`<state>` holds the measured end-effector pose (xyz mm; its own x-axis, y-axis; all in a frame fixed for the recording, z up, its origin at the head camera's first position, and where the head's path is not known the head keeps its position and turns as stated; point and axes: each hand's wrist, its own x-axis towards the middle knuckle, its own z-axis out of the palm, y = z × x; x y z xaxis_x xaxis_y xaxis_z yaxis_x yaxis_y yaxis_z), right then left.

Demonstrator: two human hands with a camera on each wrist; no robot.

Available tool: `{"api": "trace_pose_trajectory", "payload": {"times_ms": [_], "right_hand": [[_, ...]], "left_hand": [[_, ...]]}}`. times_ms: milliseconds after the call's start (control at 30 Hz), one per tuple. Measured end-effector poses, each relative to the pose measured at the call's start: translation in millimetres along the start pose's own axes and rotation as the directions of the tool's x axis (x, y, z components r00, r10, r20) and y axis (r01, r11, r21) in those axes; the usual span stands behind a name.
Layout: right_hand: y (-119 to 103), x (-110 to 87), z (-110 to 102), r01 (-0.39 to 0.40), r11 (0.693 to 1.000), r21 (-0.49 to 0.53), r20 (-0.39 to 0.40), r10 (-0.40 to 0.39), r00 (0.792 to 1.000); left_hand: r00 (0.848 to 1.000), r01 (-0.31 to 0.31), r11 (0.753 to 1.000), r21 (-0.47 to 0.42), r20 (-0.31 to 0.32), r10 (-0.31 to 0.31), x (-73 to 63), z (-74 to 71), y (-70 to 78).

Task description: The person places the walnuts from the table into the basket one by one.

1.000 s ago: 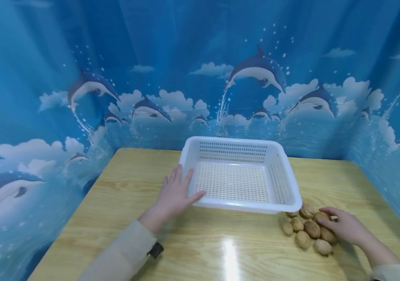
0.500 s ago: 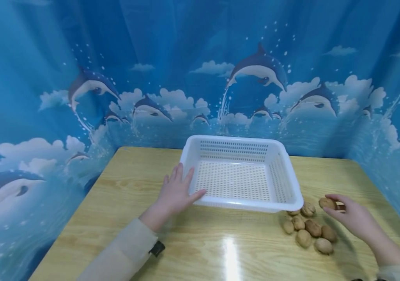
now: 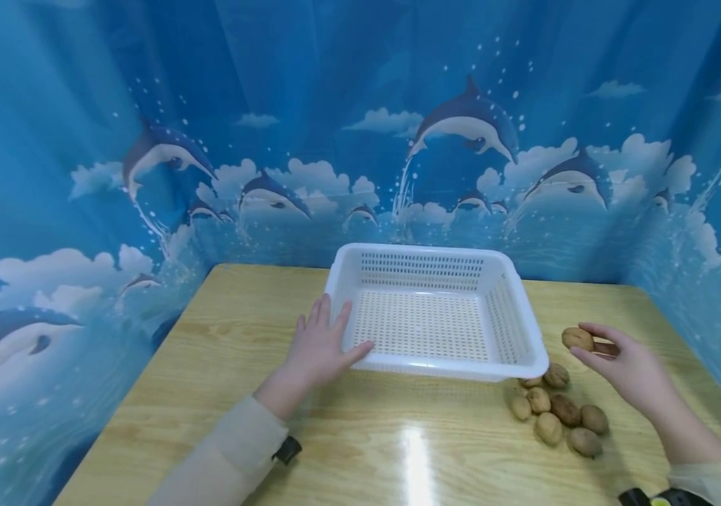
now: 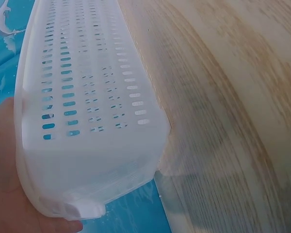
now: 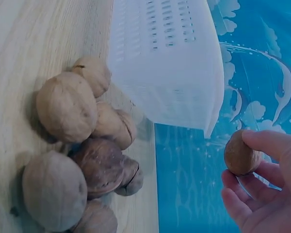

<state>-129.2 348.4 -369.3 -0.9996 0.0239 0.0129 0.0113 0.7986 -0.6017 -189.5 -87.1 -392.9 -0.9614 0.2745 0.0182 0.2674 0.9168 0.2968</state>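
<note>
A white slotted plastic basket (image 3: 420, 327) stands on the wooden table, with nothing in it. My left hand (image 3: 319, 344) rests on its near left corner, fingers spread over the rim; the left wrist view shows the basket's outer wall (image 4: 87, 97) beside that hand. To the right of the basket, my right hand (image 3: 635, 369) pinches a walnut (image 3: 578, 339) between thumb and fingertips, raised above the table. Several more walnuts (image 3: 549, 427) lie in a loose cluster near the basket's front right corner, one partly hidden by the rim. The right wrist view shows a dark walnut (image 5: 99, 165) among paler ones.
The wooden table (image 3: 360, 443) carries a bright light reflection at the front. Behind and along both sides hangs a blue curtain (image 3: 335, 84) printed with dolphins and clouds, close to the table's far edge.
My right hand has lifted a walnut off the cluster and carried it up and slightly away toward the far side. The left hand stays on the basket corner.
</note>
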Motion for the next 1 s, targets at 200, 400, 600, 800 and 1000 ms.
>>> {"api": "trace_pose_trajectory", "payload": {"times_ms": [200,400,600,800,1000], "right_hand": [[-10.9,2.4,0.4,0.0,1.0,0.014,0.023,0.0,1.0],[-25.1,8.0,3.4,0.03,0.999,0.01,0.031,-0.03,0.999],[-44.7,18.9,6.2,0.061,0.997,0.054,0.034,-0.063,0.997],[-62.0,34.2,9.7,0.059,0.993,0.105,0.065,-0.066,0.996],[-68.4,42.0,17.5,0.05,0.99,0.128,0.076,-0.06,0.995]], "left_hand": [[1.0,-0.003,1.0,0.013,-0.005,0.003,0.4,1.5,1.3],[1.0,-0.008,1.0,0.018,-0.002,0.008,0.5,0.4,1.9],[1.0,-0.012,1.0,0.024,-0.007,0.012,0.0,-1.0,0.5],[1.0,0.001,1.0,0.005,-0.007,-0.001,-1.4,-1.7,-0.1],[1.0,-0.018,1.0,0.012,-0.02,0.018,-3.7,-1.8,1.3]]}}
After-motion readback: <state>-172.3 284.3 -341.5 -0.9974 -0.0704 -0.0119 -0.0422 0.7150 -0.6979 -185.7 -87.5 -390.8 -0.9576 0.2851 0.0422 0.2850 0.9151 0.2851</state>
